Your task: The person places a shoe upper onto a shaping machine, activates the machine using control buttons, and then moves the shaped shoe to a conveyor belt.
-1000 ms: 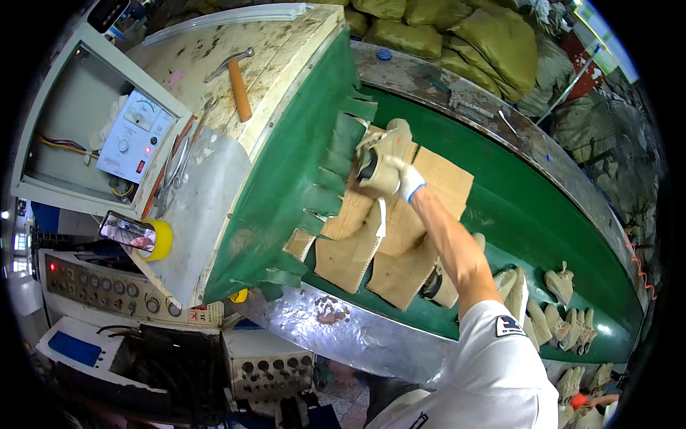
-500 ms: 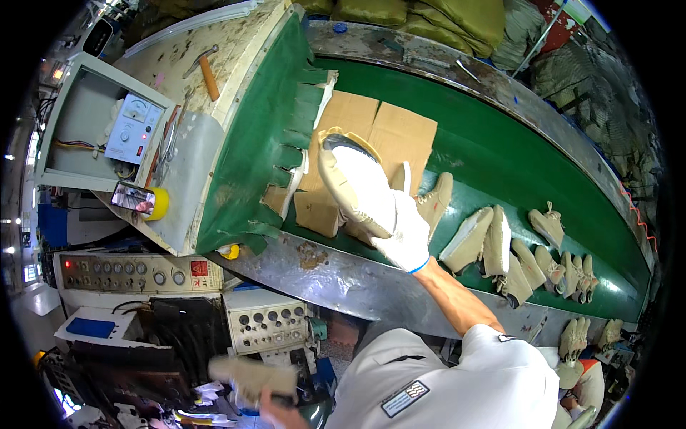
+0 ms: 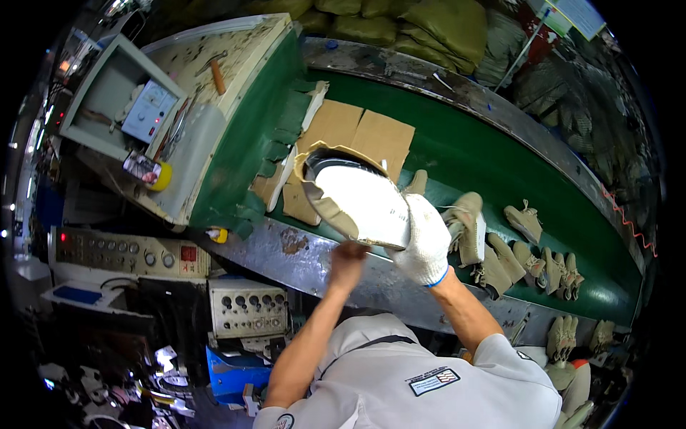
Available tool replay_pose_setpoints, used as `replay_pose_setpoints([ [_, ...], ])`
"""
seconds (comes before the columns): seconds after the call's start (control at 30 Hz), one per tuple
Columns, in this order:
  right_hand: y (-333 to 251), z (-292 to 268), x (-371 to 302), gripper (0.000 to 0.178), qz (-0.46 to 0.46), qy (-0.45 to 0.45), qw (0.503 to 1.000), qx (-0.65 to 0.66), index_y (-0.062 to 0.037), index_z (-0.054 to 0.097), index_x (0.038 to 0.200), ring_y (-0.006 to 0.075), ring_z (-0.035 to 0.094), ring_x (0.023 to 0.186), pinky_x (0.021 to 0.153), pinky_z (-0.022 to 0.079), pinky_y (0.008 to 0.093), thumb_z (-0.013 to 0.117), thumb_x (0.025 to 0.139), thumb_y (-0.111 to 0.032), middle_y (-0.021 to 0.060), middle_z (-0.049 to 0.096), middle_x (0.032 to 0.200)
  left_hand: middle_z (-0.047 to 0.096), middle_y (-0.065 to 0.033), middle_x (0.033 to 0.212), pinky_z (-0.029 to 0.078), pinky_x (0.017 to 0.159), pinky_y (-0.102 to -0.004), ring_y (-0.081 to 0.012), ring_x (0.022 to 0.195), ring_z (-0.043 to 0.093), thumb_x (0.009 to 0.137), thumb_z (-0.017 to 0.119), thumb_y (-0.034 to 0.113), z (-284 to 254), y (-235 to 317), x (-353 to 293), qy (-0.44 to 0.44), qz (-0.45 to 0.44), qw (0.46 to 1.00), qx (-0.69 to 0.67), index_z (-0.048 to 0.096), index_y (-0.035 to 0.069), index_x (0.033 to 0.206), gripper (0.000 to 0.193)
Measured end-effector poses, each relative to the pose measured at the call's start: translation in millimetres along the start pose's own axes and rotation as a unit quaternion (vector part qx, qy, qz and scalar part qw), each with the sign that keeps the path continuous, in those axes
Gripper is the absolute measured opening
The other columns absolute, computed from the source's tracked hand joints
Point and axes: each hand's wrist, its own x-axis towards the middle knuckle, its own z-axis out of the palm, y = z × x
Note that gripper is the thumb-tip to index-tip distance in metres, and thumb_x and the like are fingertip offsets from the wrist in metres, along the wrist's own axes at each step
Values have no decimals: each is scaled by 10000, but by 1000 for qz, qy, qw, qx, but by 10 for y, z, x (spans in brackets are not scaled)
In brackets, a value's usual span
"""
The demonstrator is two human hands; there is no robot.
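Note:
A beige shoe upper (image 3: 357, 196) with a white insole board on its underside is held up over the conveyor, its dark inside showing at the far end. My right hand (image 3: 426, 239), in a white knitted glove, grips its near right end. My bare left hand (image 3: 348, 263) is at the near edge of this shoe upper, blurred by motion. Its fingers are too smeared to read, and I cannot tell whether they touch the edge. Behind the held upper lie a sheet of brown cardboard (image 3: 382, 134) and another beige shoe (image 3: 418, 181), partly hidden.
Several beige shoes (image 3: 525, 261) line the green conveyor belt (image 3: 471, 154) to the right. At left stand a bench with a hammer (image 3: 218, 76), a grey meter box (image 3: 146, 111) and a phone on a yellow roll (image 3: 163, 176). Control panels (image 3: 249, 309) sit at lower left.
My left hand has come up from the machines at lower left, where it had a beige shoe, to the held upper's edge. That shoe is out of the hand. The held upper has turned slightly.

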Motion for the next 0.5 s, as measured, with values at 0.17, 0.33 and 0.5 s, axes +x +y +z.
replay_pose_setpoints([
  [0.17,-148,200,-200,838,-40,-76,996,11,74,533,1305,443,644,1037,908,540,467,871,552,-76,279,623,1200,706,-52,1062,549,704,-269,-160,875,697,1061,529,384,-788,1537,-210,178,6,977,-120,629,18,1251,424],
  [0.33,-549,466,-324,811,-90,-165,981,46,66,533,1305,437,626,1054,923,522,482,864,585,-103,272,614,1213,687,-156,733,565,649,-319,-185,768,698,998,605,289,-1238,1437,-450,296,-48,942,148,653,-75,845,398],
  [0.5,-746,674,-487,801,-135,-199,969,53,58,518,1327,437,603,1099,951,505,489,830,603,-80,275,590,1253,694,-158,893,630,647,-369,-226,778,714,981,501,146,-1529,1133,-878,247,-79,962,-82,636,-105,954,286],
])
